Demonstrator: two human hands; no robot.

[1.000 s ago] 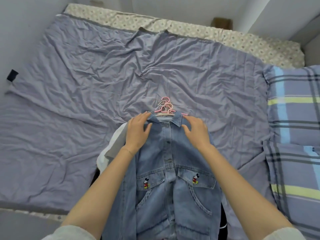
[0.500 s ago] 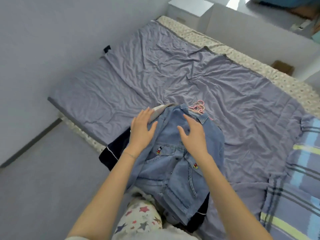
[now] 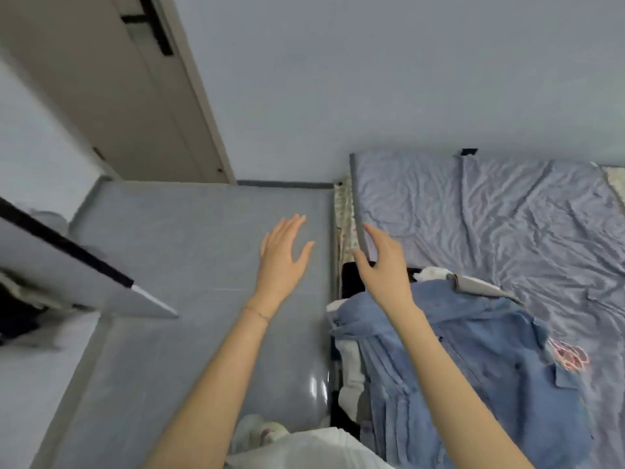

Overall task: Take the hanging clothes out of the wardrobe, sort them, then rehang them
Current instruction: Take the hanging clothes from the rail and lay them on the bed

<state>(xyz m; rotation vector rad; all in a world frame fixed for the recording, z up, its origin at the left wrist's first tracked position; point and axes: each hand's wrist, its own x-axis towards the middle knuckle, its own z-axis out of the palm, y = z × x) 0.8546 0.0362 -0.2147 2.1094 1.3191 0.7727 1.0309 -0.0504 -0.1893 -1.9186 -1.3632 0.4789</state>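
**A:** What is at the far left?

**B:** At nine o'clock a flat white panel (image 3: pixel 77 282) with a thin black edge slants into view. Above it, at eleven o'clock, stands a smooth beige door (image 3: pixel 135 106). The grey floor (image 3: pixel 176 265) is matt, with a glossy patch near six o'clock.

**A:** And the hands?

**B:** The left hand (image 3: pixel 284 255) hangs over the floor, its fingers straight and slightly spread, holding nothing. A fine bracelet (image 3: pixel 257 313) circles the wrist. The right hand (image 3: pixel 385 269), at its three o'clock, is raised over the edge of the bed (image 3: pixel 345 211). Its fingers are loosely extended with the thumb out, and it is also empty.

**A:** Where are the clothes?

**B:** They are heaped on the bed's near corner, at four o'clock. A soft blue denim jacket (image 3: pixel 473 367) lies on top, pleated with folds. A white garment (image 3: pixel 351 370) pokes out at its nine o'clock and a dark one (image 3: pixel 353 279) at its eleven o'clock. Thin pink hangers (image 3: pixel 571 357) with looped hooks lie at its three o'clock on the creased lilac sheet (image 3: pixel 507 214).
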